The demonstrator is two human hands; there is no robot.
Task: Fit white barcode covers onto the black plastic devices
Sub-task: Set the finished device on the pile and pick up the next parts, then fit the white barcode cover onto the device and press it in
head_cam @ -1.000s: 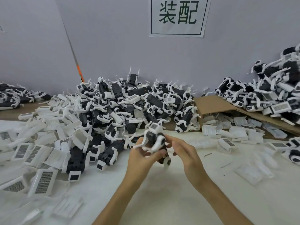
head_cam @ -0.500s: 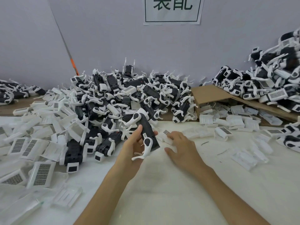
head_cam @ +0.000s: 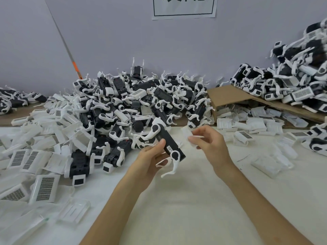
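My left hand grips a black plastic device with white curved arms, held tilted above the white table, its long black side facing up. My right hand pinches a white cover between thumb and fingertips, a short way to the right of the device and apart from it. The cover's barcode face is turned away, so only its pale side shows.
A big heap of black devices fills the middle back. White barcode covers are strewn at the left and under a cardboard sheet at the right. Another stack of devices rises on the cardboard. Clear plastic pieces lie at right.
My right hand went down to the table, took a white cover and lifted it beside the device. My left hand turned the device so that its long side faces up.
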